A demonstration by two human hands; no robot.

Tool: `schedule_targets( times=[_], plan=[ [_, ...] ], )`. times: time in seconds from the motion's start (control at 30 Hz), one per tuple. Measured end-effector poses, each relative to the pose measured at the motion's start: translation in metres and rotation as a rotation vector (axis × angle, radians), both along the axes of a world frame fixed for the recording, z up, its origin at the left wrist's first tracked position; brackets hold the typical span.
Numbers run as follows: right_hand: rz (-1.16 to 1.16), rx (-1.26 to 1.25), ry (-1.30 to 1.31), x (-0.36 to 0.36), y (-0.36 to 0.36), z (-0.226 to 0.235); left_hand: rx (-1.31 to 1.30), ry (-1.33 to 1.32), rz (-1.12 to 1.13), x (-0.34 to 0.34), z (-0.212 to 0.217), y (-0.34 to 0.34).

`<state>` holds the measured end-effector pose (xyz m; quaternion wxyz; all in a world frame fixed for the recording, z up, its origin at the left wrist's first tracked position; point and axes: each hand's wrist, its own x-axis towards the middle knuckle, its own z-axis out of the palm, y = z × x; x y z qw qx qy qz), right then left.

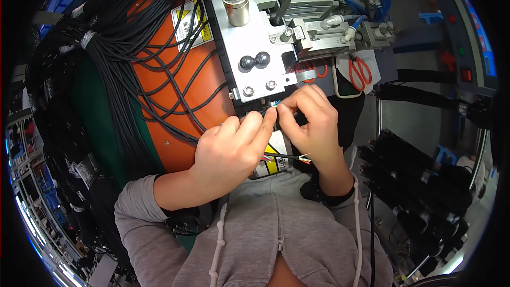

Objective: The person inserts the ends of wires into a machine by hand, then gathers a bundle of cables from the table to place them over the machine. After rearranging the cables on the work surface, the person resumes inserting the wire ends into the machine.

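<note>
My left hand (231, 149) is closed, with thumb and forefinger pinched together at the front of a metal-plated machine (260, 82). From beneath its curled fingers a black cable (284, 155) sticks out to the right, its jacket stripped and its thin coloured wires (304, 159) fanned apart. Right beside those fingertips, my right hand (313, 122) pinches thumb against forefinger. A tiny blue and white wire end (275, 103) shows between the two hands, just below the machine's plate. The fingers largely hide what each pinch grips.
Many black cables (119, 69) drape across an orange panel (183, 87) on the left. Air cylinders (324, 13) with blue tubes stand behind at the right. Red-handled scissors (360, 73) hang beyond my right hand. Bundles of black cables (414, 180) fill the right side, below a control box (470, 37).
</note>
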<state>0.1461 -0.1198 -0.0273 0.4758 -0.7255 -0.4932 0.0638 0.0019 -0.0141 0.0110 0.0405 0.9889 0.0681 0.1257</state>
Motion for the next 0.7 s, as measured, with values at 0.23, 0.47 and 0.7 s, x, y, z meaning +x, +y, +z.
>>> schedule_targets(
  times=[0.23, 0.47, 0.7],
  plan=[
    [-0.026, 0.093, 0.021, -0.004, 0.002, -0.013, -0.037, 0.008, -0.017, 0.000, -0.003, 0.003],
    [-0.043, 0.074, 1.047, -0.009, 0.000, -0.027, -0.104, -0.106, -0.020, 0.001, -0.013, 0.012],
    [-0.048, 0.060, 0.856, -0.011, -0.001, -0.034, -0.121, -0.212, -0.022, 0.005, -0.012, 0.014]
  ],
)
